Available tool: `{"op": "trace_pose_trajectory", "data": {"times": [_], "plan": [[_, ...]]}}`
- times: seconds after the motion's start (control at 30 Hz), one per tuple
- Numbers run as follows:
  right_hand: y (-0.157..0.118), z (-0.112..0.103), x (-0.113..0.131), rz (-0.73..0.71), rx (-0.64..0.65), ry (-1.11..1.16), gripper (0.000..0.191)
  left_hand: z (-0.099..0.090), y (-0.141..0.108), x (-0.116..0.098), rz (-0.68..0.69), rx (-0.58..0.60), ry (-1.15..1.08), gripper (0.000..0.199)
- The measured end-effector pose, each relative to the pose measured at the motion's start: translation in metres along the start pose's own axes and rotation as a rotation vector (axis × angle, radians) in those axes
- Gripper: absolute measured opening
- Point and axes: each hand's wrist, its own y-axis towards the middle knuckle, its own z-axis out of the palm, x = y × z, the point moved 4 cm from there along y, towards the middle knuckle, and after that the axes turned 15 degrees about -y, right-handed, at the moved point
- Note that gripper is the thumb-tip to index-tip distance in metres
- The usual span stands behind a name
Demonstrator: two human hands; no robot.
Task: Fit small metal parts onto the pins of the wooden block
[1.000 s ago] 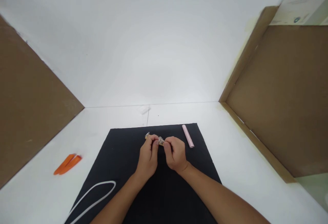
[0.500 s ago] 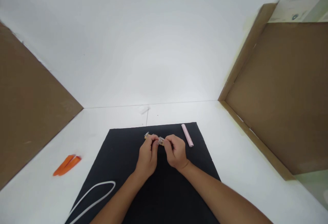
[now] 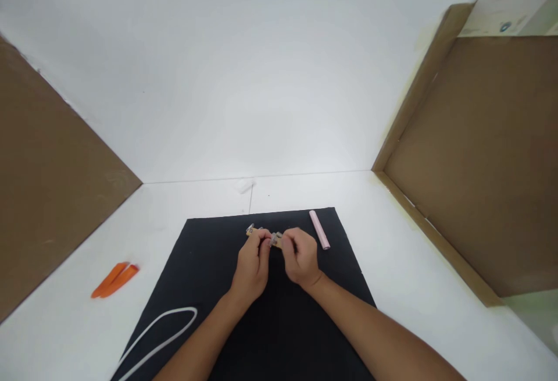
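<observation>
Over the black mat [image 3: 209,270], both hands are brought close together around a small tan strip with clear, shiny parts [image 3: 276,240]. My left hand [image 3: 251,262] is closed, thumb against fingers, on its left portion, and a tan end with a shiny bit pokes out beyond the fingers. My right hand [image 3: 301,257] pinches the right end between thumb and curled forefinger. Fingers hide much of the strip, so its exact kind cannot be made out. Just right of my right hand, a pale pink cylinder [image 3: 319,230] lies on the mat.
A white cord [image 3: 174,311] loops over the mat's lower left, beside my left forearm. Two orange strips [image 3: 114,280] lie on the white table [image 3: 414,288] at left. A small whitish scrap [image 3: 244,185] sits near the back wall. Brown panels [image 3: 471,154] stand at both sides.
My right hand has shifted very slightly right, and a little more of the tan strip shows between the hands. Both hands keep their grip.
</observation>
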Motion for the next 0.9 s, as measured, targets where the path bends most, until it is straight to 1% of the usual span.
{"op": "trace_pose_trajectory", "data": {"times": [0.03, 0.07, 0.1, 0.17, 0.2, 0.3, 0.33, 0.43, 0.47, 0.57, 0.6, 0.67, 0.7, 0.8, 0.83, 0.9], "plan": [[0.0000, -0.0011, -0.0027, 0.060, -0.029, -0.011, 0.023, 0.0000, 0.0000, -0.0003, 0.001, -0.005, 0.006, 0.016], [-0.0001, -0.0017, -0.0039, 0.081, -0.044, -0.017, 0.024, 0.0000, 0.0000, -0.0005, -0.001, -0.006, 0.008, 0.016], [0.0000, -0.0016, -0.0029, 0.052, -0.040, -0.014, 0.024, 0.0002, 0.0000, -0.0007, -0.004, -0.005, 0.003, 0.016], [0.0000, -0.0002, 0.0010, -0.054, 0.002, -0.001, 0.023, 0.0007, 0.0002, -0.0009, -0.013, 0.003, -0.010, 0.016], [0.0000, 0.0002, 0.0012, -0.064, 0.011, 0.002, 0.022, 0.0009, 0.0004, -0.0010, -0.016, 0.006, -0.011, 0.016], [0.0004, -0.0009, -0.0052, 0.066, -0.037, 0.009, 0.023, 0.0013, 0.0010, -0.0010, -0.012, 0.008, 0.009, 0.017], [0.0004, -0.0009, -0.0062, 0.080, -0.047, 0.017, 0.024, 0.0015, 0.0011, -0.0007, -0.010, 0.010, 0.012, 0.017], [0.0002, 0.0017, -0.0039, -0.007, -0.013, 0.051, 0.024, 0.0021, 0.0006, 0.0005, -0.006, 0.019, 0.007, 0.017], [0.0001, 0.0021, -0.0042, -0.004, -0.010, 0.056, 0.024, 0.0021, 0.0004, 0.0009, -0.004, 0.021, 0.007, 0.017], [-0.0006, 0.0010, -0.0076, 0.079, -0.042, 0.064, 0.025, 0.0019, 0.0001, 0.0012, 0.004, 0.019, 0.012, 0.017], [-0.0006, 0.0009, -0.0068, 0.065, -0.040, 0.068, 0.026, 0.0019, 0.0001, 0.0013, 0.002, 0.021, 0.009, 0.017], [-0.0003, 0.0019, -0.0031, -0.010, -0.005, 0.077, 0.026, 0.0020, 0.0002, 0.0013, -0.002, 0.027, -0.001, 0.017], [0.0000, 0.0022, -0.0023, -0.020, 0.008, 0.076, 0.025, 0.0021, 0.0002, 0.0013, -0.003, 0.030, -0.003, 0.017], [0.0007, 0.0004, -0.0058, 0.089, -0.027, 0.041, 0.026, 0.0021, -0.0004, 0.0012, 0.001, 0.025, 0.010, 0.017], [0.0008, -0.0003, -0.0057, 0.092, -0.040, 0.027, 0.026, 0.0021, -0.0006, 0.0011, 0.003, 0.024, 0.012, 0.017], [0.0006, 0.0001, -0.0010, -0.019, -0.024, 0.018, 0.025, 0.0023, -0.0008, 0.0009, 0.002, 0.029, 0.004, 0.017]]}}
